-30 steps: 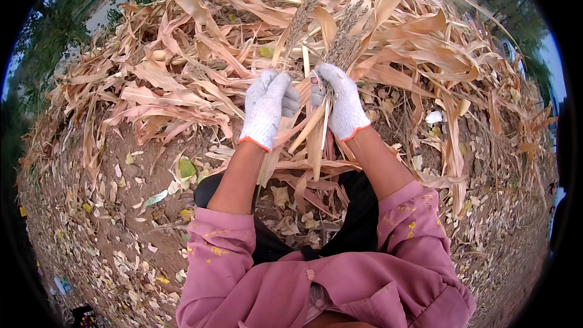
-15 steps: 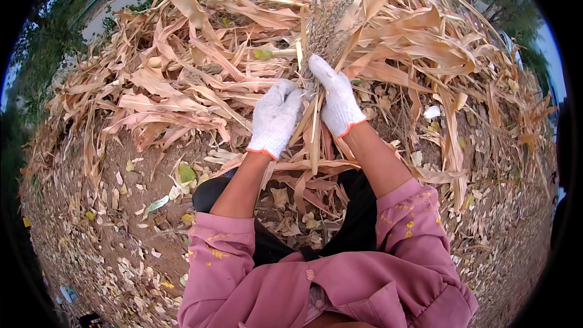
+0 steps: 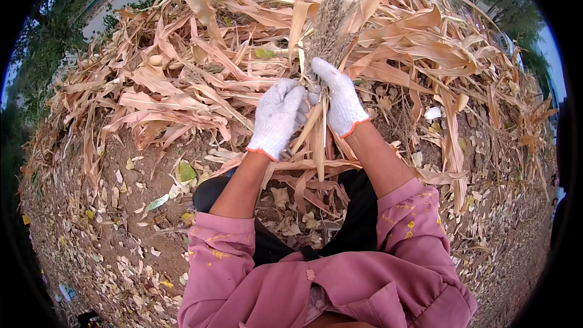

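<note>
In a white knit glove with an orange cuff, my right hand [image 3: 344, 98] is closed round a bundle of dry corn tassels [image 3: 331, 27], its thumb lying along the stems. The tassel heads fan out away from me, with tan corn leaves around them. Below the grip, pale stems and leaf ends [image 3: 319, 146] hang toward my knees. My left hand [image 3: 278, 115], gloved alike, is curled against the left side of the bundle with its fingertips pressed together at the stems. What those fingertips pinch is too small and hidden to make out.
A wide heap of dry corn stalks and leaves [image 3: 176, 94] lies in front of me. Leaf scraps cover the brown soil [image 3: 146, 197] on both sides. A small white object [image 3: 432, 113] rests at the right. My dark-clad knees [image 3: 212, 193] flank the hanging leaves.
The bundle and my right hand have shifted slightly right. My left fingers have curled in more, and the hanging stem ends have swung a little to the right. A leaf beside the tassels now bends over.
</note>
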Demonstrator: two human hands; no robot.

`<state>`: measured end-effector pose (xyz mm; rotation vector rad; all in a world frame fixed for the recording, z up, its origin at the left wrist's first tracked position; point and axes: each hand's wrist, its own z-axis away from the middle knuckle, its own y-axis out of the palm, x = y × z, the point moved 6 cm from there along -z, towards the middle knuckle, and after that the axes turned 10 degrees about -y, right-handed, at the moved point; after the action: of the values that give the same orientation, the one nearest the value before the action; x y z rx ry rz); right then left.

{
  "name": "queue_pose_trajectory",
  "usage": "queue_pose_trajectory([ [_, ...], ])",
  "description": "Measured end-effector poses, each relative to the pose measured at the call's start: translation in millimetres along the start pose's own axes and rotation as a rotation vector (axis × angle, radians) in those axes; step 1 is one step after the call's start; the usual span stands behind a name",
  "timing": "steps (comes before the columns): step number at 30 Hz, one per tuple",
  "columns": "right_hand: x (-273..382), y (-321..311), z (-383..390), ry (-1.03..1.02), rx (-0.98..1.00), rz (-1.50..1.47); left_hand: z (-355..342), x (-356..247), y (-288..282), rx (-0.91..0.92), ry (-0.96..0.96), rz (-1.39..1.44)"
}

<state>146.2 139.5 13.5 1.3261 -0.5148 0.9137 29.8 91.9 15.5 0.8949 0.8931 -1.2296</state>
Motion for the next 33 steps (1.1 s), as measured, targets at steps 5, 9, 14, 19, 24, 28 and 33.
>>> queue_pose_trajectory([
  [5,1,7,7,0.101,0.187,-0.032,4,-2,0,0.047,-0.065,0.153],
  [9,1,6,5,0.128,0.125,-0.004,0,4,-2,0.088,-0.1,0.22],
  [14,6,19,17,0.223,0.278,-0.066,3,-1,0,0.121,-0.121,0.205],
  [19,-7,-10,-3,0.097,0.073,0.179,-1,5,2,0.174,-0.112,0.246],
  [24,-16,-29,-19,0.0,-0.059,0.25,-4,7,7,0.187,-0.149,0.32],
  [28,-17,-26,-18,-0.001,-0.107,0.247,-3,7,7,0.187,-0.136,0.322],
  [33,-19,-34,-22,-0.014,-0.159,0.205,5,4,10,0.202,-0.135,0.259],
])
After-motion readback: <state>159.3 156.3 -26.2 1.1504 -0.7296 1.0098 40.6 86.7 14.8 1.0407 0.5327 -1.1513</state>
